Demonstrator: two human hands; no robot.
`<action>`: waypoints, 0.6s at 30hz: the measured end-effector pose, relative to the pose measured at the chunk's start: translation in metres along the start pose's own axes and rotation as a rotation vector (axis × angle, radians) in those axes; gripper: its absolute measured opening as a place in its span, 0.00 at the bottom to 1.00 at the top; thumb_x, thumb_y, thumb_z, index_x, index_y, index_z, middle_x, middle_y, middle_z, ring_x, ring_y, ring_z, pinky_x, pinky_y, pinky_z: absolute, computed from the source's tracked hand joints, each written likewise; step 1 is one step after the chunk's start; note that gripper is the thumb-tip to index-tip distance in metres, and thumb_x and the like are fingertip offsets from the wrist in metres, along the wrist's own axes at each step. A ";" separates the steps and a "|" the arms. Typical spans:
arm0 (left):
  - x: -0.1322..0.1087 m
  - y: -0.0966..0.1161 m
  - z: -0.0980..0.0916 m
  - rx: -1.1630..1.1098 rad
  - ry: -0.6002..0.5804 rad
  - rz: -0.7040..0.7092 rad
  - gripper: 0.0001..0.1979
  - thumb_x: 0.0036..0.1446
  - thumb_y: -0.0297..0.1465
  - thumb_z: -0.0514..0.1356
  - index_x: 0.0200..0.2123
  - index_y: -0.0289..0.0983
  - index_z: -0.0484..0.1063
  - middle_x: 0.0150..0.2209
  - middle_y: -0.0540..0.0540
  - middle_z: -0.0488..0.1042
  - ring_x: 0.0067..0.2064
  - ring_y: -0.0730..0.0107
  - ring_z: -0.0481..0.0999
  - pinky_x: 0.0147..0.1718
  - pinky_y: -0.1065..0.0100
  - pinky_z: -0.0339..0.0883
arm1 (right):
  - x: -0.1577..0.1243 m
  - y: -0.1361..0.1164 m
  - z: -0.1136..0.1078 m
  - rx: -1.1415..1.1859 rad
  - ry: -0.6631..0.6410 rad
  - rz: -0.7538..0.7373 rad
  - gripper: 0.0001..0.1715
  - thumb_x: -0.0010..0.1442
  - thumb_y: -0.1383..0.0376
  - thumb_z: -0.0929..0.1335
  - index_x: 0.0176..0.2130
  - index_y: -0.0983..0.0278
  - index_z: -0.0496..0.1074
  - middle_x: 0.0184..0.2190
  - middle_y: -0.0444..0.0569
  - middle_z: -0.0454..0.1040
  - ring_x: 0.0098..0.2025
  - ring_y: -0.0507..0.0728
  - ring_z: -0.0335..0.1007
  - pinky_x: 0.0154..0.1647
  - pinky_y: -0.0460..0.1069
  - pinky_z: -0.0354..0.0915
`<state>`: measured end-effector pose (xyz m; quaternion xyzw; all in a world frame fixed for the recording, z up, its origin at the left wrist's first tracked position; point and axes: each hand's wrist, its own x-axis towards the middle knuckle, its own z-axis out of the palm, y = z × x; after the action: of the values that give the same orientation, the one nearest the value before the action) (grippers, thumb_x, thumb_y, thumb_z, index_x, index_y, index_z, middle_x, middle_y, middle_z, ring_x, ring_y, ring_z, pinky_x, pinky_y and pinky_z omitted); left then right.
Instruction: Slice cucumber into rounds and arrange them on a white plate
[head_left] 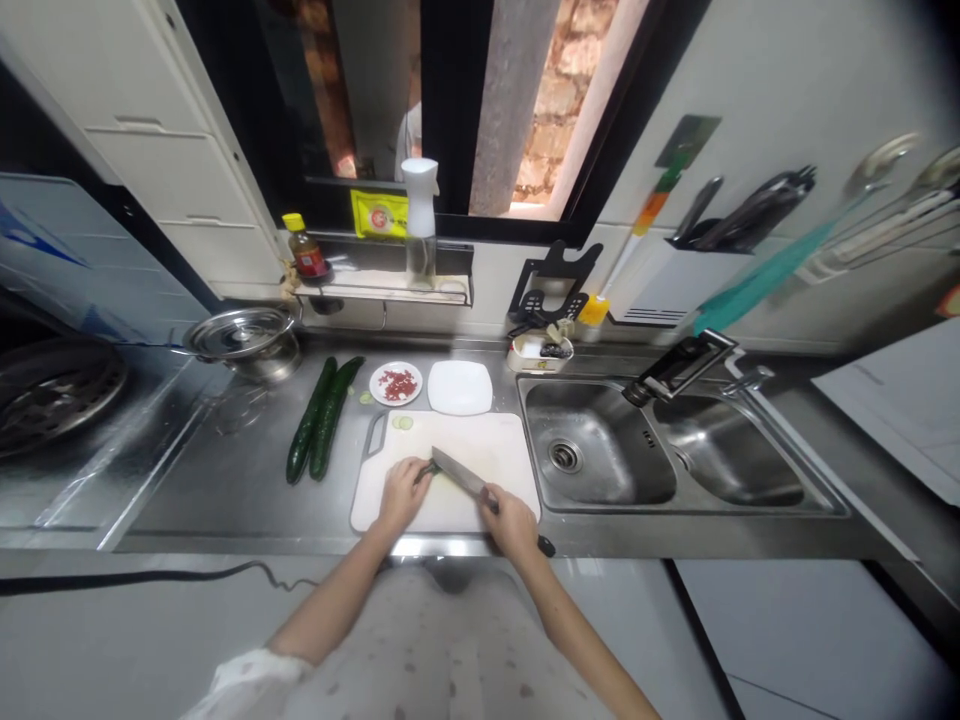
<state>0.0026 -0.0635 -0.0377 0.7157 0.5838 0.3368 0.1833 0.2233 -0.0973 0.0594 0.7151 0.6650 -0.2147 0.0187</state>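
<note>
My right hand (513,522) is closed round the dark handle of a kitchen knife (460,473). The blade points up and to the left, over the white cutting board (491,440). Close to the blade tip, my left hand (405,492) grips a small dark green piece of cucumber (427,468), mostly hidden by the fingers. A few pale cucumber slices (403,422) lie at the board's upper left. Two whole cucumbers (324,420) rest side by side on the counter left of the board.
Behind the board are a plate of chopped red bits (379,372) and a white square dish (460,388). A lidded steel pot (262,355) stands at the back left. To the right is a double sink (600,480) with a dark faucet (679,368). A shelf (375,288) holds bottles.
</note>
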 end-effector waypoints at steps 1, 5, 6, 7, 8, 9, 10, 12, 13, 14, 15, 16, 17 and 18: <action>0.000 0.000 0.000 0.003 -0.001 0.005 0.12 0.59 0.34 0.55 0.45 0.40 0.71 0.44 0.43 0.73 0.46 0.62 0.71 0.47 0.60 0.63 | -0.001 -0.001 -0.001 0.007 -0.003 0.009 0.21 0.62 0.59 0.62 0.54 0.56 0.69 0.42 0.47 0.77 0.45 0.54 0.72 0.40 0.45 0.59; 0.001 0.001 0.002 0.015 -0.013 0.008 0.15 0.58 0.35 0.57 0.48 0.41 0.70 0.45 0.43 0.72 0.47 0.61 0.70 0.48 0.59 0.63 | -0.001 -0.004 -0.003 0.045 -0.018 0.031 0.17 0.64 0.58 0.60 0.48 0.55 0.72 0.36 0.45 0.78 0.40 0.54 0.72 0.35 0.44 0.57; 0.002 0.000 0.003 0.014 -0.018 0.009 0.15 0.58 0.34 0.57 0.49 0.41 0.70 0.45 0.43 0.72 0.47 0.61 0.70 0.48 0.59 0.63 | 0.000 -0.004 -0.002 0.053 -0.020 0.029 0.17 0.64 0.58 0.60 0.48 0.55 0.72 0.35 0.45 0.78 0.39 0.54 0.72 0.34 0.44 0.57; 0.003 0.000 0.003 0.008 -0.023 0.011 0.14 0.59 0.34 0.57 0.49 0.41 0.71 0.45 0.43 0.72 0.47 0.62 0.70 0.48 0.59 0.63 | 0.000 -0.004 -0.002 0.060 -0.017 0.025 0.17 0.64 0.58 0.59 0.47 0.55 0.73 0.34 0.45 0.78 0.39 0.54 0.72 0.34 0.44 0.56; 0.003 0.000 0.004 -0.002 -0.027 0.013 0.14 0.59 0.34 0.56 0.48 0.41 0.71 0.45 0.43 0.72 0.47 0.62 0.70 0.49 0.59 0.63 | 0.001 -0.004 0.000 0.064 -0.010 0.022 0.18 0.64 0.58 0.59 0.47 0.55 0.73 0.34 0.45 0.78 0.38 0.54 0.72 0.34 0.44 0.56; 0.004 -0.001 0.004 -0.015 -0.027 0.016 0.14 0.59 0.33 0.56 0.48 0.41 0.71 0.45 0.43 0.72 0.47 0.62 0.70 0.49 0.59 0.64 | 0.002 -0.004 0.001 0.064 -0.001 0.017 0.18 0.65 0.58 0.59 0.48 0.55 0.73 0.35 0.45 0.78 0.39 0.54 0.72 0.33 0.44 0.56; 0.004 -0.002 0.004 -0.029 -0.024 0.018 0.14 0.60 0.33 0.55 0.48 0.41 0.71 0.45 0.43 0.73 0.48 0.62 0.70 0.49 0.60 0.64 | 0.003 -0.004 0.002 0.065 0.007 0.009 0.19 0.65 0.58 0.58 0.48 0.56 0.73 0.35 0.45 0.78 0.39 0.54 0.72 0.34 0.44 0.55; 0.005 -0.002 0.004 -0.052 -0.018 0.024 0.14 0.61 0.34 0.55 0.49 0.40 0.70 0.45 0.43 0.73 0.48 0.63 0.70 0.49 0.61 0.64 | 0.005 -0.005 0.005 0.066 0.011 -0.009 0.19 0.66 0.58 0.57 0.48 0.56 0.73 0.35 0.46 0.78 0.39 0.54 0.72 0.34 0.44 0.55; 0.005 -0.003 0.003 -0.058 -0.017 0.029 0.14 0.61 0.34 0.54 0.49 0.40 0.70 0.45 0.43 0.73 0.48 0.63 0.70 0.49 0.61 0.64 | 0.006 -0.005 0.005 0.064 0.009 -0.017 0.20 0.66 0.58 0.57 0.48 0.57 0.73 0.35 0.46 0.78 0.39 0.54 0.72 0.34 0.44 0.55; 0.004 -0.003 0.002 -0.061 -0.019 0.035 0.14 0.61 0.34 0.54 0.49 0.40 0.70 0.45 0.43 0.73 0.48 0.64 0.71 0.49 0.61 0.64 | 0.007 -0.006 0.006 0.059 0.006 -0.027 0.20 0.67 0.58 0.57 0.48 0.57 0.73 0.36 0.46 0.78 0.39 0.53 0.72 0.34 0.44 0.54; 0.004 -0.003 0.002 -0.062 -0.024 0.040 0.14 0.62 0.34 0.53 0.49 0.40 0.71 0.44 0.43 0.73 0.48 0.64 0.71 0.49 0.61 0.64 | 0.008 -0.008 0.006 0.050 0.001 -0.039 0.20 0.67 0.58 0.56 0.47 0.57 0.73 0.35 0.46 0.78 0.39 0.53 0.72 0.33 0.44 0.54; 0.004 -0.002 0.001 -0.061 -0.029 0.044 0.14 0.62 0.34 0.53 0.49 0.40 0.71 0.44 0.43 0.74 0.47 0.64 0.71 0.50 0.62 0.64 | 0.009 -0.010 0.005 0.039 -0.004 -0.050 0.20 0.67 0.58 0.56 0.46 0.58 0.73 0.35 0.47 0.78 0.38 0.53 0.72 0.33 0.44 0.54; 0.003 -0.002 0.001 -0.059 -0.033 0.046 0.14 0.62 0.34 0.52 0.49 0.40 0.71 0.44 0.43 0.74 0.47 0.64 0.71 0.50 0.62 0.64 | 0.010 -0.012 0.005 0.024 -0.011 -0.060 0.21 0.67 0.58 0.55 0.45 0.58 0.73 0.35 0.47 0.78 0.38 0.53 0.72 0.34 0.44 0.54; 0.003 -0.002 0.000 -0.056 -0.035 0.047 0.14 0.63 0.35 0.52 0.48 0.40 0.71 0.44 0.43 0.74 0.47 0.64 0.71 0.50 0.62 0.64 | 0.010 -0.014 0.004 0.006 -0.021 -0.068 0.21 0.68 0.58 0.55 0.45 0.59 0.73 0.35 0.48 0.77 0.38 0.53 0.72 0.34 0.44 0.54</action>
<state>0.0018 -0.0600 -0.0385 0.7296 0.5540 0.3445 0.2053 0.2086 -0.0871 0.0559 0.6898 0.6881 -0.2245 0.0161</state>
